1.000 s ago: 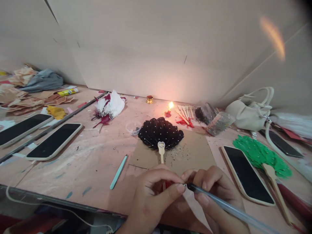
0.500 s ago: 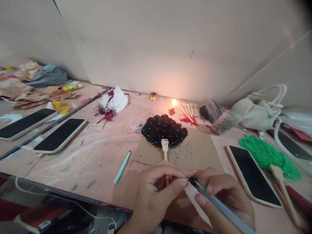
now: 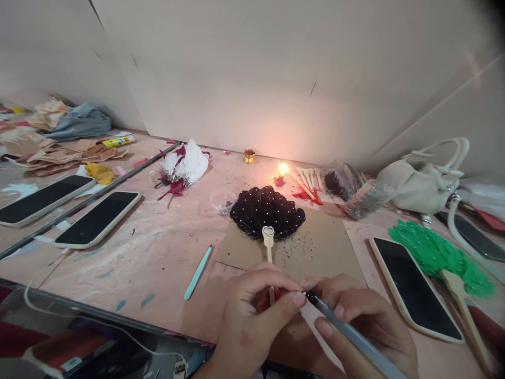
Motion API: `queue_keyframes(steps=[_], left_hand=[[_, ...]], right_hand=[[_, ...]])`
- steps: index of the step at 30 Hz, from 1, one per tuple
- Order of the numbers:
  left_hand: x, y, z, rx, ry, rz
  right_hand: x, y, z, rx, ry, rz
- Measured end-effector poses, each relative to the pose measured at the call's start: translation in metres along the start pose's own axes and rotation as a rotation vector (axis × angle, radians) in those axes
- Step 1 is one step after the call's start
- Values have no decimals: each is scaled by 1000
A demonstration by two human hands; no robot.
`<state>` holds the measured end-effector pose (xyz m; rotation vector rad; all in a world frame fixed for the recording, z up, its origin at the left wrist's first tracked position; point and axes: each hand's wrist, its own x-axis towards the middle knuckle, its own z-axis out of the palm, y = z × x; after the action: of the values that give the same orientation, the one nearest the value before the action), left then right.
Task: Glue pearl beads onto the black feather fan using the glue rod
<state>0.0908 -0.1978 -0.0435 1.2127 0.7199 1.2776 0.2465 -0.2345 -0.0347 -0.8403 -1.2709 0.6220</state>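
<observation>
My left hand (image 3: 260, 310) is closed in a pinch, thumb against forefinger, at the tip of a pen-like tool (image 3: 351, 331). Something tiny and pale shows at those fingertips, too small to name. My right hand (image 3: 363, 321) grips the tool, which has a black tip and a translucent grey barrel. Just beyond both hands lies a black feather fan (image 3: 266, 210) dotted with white beads. Its wooden handle (image 3: 269, 243) carries a heart of small stones and runs down behind my left hand. Brown cardboard (image 3: 335, 242) lies under the fan, with dark specks on it.
A lit candle (image 3: 280, 176) burns behind the fan, near several wooden sticks (image 3: 310, 178). Turquoise tweezers (image 3: 198, 272) lie to the left. A phone (image 3: 414, 287) and a green feather fan (image 3: 437, 252) are at right. A clear cup (image 3: 223, 201) sits beside the black fan.
The whole view has shifted very slightly. Both hands stay together at the tool's tip, with hardly any movement.
</observation>
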Motion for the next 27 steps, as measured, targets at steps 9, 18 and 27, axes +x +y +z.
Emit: queue_keyframes(steps=[9, 18, 27], left_hand=[[0, 0, -1, -8, -14, -27], [-1, -2, -1, -24, -5, -22], [0, -3, -1, -18, -2, -17]], right_hand=[[0, 2, -3, -28, -38, -12], [-4, 2, -5, -20, -53, 33], [0, 5, -6, -74, -72, -35]])
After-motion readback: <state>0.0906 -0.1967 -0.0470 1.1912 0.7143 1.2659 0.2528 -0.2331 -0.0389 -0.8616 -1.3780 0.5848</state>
